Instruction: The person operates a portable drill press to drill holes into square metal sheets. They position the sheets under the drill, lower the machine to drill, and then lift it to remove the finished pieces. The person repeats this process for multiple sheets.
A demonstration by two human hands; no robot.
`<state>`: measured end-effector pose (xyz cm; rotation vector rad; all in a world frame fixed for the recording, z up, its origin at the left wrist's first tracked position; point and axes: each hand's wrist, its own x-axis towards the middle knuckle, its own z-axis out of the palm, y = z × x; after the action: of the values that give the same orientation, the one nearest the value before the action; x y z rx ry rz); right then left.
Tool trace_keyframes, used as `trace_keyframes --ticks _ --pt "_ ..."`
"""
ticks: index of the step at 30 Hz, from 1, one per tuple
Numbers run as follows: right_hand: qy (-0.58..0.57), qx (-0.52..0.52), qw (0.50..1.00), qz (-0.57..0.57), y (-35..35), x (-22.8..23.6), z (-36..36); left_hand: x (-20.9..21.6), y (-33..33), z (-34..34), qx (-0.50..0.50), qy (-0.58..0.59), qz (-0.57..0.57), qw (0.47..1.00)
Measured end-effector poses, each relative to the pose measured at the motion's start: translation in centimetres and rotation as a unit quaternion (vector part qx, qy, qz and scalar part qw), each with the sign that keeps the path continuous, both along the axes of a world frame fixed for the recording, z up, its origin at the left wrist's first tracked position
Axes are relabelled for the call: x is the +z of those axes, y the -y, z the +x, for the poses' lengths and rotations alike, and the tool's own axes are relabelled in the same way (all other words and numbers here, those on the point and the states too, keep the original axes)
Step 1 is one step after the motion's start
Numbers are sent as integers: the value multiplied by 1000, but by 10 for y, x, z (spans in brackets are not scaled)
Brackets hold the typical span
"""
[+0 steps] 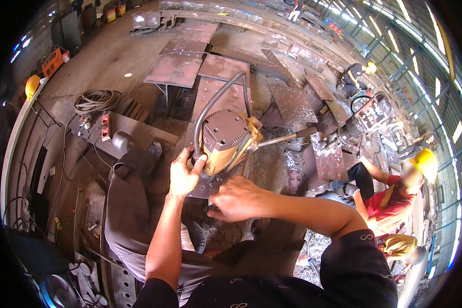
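Observation:
In the head view, a magnetic drill point(225, 134) with a yellow body, dark top cover and arched grey cable hose point(218, 97) stands before me on a steel plate. A feed lever point(287, 136) with a black grip sticks out from it to the right. My left hand point(186, 173) is closed on the drill's lower left side, thumb against the yellow housing and fingertips partly hidden. Just below the drill, my right hand point(241, 199) is curled with the back of the hand toward me. Whatever its fingers hold, if anything, is hidden.
Drilled steel plates point(223, 95) spread ahead and to the right. On the left lie a coiled cable point(96, 101) and a red socket strip point(105, 127). A person in a red shirt and yellow helmet point(425, 163) sits close on the right, near another drill point(357, 126). Others work farther off.

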<state>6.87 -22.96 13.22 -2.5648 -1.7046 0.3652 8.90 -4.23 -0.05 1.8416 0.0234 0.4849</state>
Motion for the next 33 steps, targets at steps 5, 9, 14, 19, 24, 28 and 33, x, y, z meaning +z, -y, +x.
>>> trace_keyframes --ticks 5,9,14,19,24,28,33 --pt "1 0 1000 -4 -2 1 -1 0 0 0 -3 15 -12 1000" --pt "6 2 1000 14 -1 -8 -1 -5 -1 2 -7 10 -18 1000" --pt "1 2 1000 7 -3 -5 -2 -8 -1 2 -7 13 -19 1000" --pt "-3 -5 1000 -9 -6 -3 -2 -5 -2 2 -2 17 -14 1000" --pt "-5 -11 1000 -2 -6 -7 -2 -4 -1 2 -3 1 -20 1000" --pt "0 -7 1000 9 -4 -15 -2 -4 0 1 0 -7 -10 1000" --pt "2 -7 1000 -3 -5 -12 -4 -4 0 0 2 6 -8 1000"
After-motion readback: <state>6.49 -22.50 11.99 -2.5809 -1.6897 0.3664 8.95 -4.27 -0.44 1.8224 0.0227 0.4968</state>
